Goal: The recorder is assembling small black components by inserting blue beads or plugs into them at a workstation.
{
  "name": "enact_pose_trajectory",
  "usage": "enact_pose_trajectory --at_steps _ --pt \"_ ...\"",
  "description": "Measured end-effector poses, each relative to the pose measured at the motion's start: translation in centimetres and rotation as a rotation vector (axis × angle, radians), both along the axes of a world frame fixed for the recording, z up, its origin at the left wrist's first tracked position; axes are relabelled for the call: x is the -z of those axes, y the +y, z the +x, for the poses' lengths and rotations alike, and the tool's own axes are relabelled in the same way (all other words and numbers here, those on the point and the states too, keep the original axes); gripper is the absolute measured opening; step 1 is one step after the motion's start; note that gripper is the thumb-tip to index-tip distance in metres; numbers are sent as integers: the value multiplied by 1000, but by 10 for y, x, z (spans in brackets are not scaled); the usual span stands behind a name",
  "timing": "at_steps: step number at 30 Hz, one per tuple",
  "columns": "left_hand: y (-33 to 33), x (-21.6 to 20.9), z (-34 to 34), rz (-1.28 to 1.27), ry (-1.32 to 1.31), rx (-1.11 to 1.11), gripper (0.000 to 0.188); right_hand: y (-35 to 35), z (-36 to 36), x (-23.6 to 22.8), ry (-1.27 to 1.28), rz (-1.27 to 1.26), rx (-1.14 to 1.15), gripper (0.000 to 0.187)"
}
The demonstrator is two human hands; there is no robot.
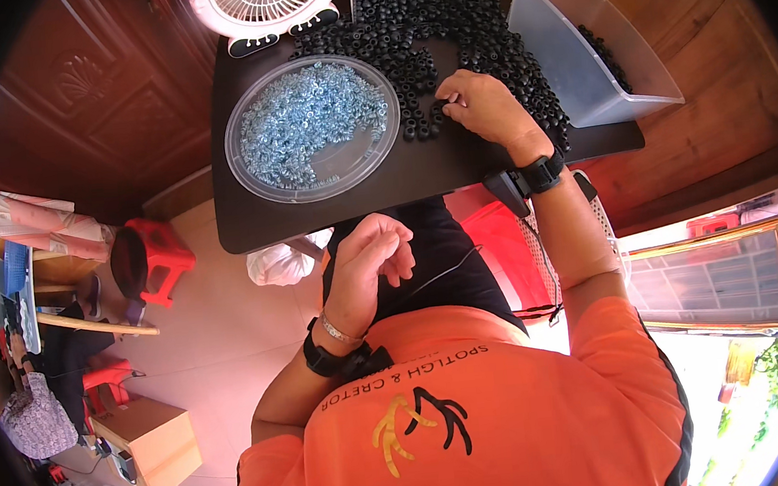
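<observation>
hundreds of small black rubber rings (443,16) lie heaped across the far right part of a dark tabletop (375,193), the pile spilling from the far edge toward the middle, where it thins to a loose fringe. the right hand (483,105) rests palm down on that fringe, its fingertips (444,101) drawn close together and touching the rings at the pile's near left margin; whether a ring is pinched between them cannot be told. a black watch sits on that wrist. left of the hand, just beside the fringe, stands a round clear plastic tray (254,176) holding a shallow spread of small pale blue metal pieces (309,120), likely set there so that both kinds of part are within one short reach. the left hand (368,268) hangs off the tabletop, just beyond its near edge and above the lap, fingers curled loosely inward toward the palm; what they enclose, if anything, is hidden. a clear plastic bin (576,51) with a few black rings in it is tilted at the right edge, its open side facing the heap. a pink and white desk fan (266,4) stands at the far edge. red plastic stools (159,254) sit on the tiled floor to the left.
</observation>
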State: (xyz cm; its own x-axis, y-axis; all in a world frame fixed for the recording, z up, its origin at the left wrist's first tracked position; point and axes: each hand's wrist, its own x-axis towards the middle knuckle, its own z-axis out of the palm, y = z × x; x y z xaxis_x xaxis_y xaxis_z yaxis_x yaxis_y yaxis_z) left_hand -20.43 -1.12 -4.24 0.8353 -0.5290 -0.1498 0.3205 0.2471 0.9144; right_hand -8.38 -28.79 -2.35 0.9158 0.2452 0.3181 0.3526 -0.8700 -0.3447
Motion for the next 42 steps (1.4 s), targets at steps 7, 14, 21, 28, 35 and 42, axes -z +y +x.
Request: enact_pose_trajectory --at_steps 7,14,21,28,35,42 --pt "-1 6 6 4 -1 -32 22 34 -57 -29 119 407 -11 20" --pt "-6 13 10 -55 36 -69 23 89 -102 -21 106 486 -340 21" --pt "0 11 10 -65 61 -80 21 99 -103 -14 109 465 -379 18" --pt "5 9 12 -130 21 -99 24 107 -103 -15 92 514 -373 20" --pt "12 12 15 -154 -25 -140 23 124 -100 -15 -3 515 -329 22" --pt "20 11 16 -145 -22 -150 22 131 -94 -16 -35 413 -350 28"
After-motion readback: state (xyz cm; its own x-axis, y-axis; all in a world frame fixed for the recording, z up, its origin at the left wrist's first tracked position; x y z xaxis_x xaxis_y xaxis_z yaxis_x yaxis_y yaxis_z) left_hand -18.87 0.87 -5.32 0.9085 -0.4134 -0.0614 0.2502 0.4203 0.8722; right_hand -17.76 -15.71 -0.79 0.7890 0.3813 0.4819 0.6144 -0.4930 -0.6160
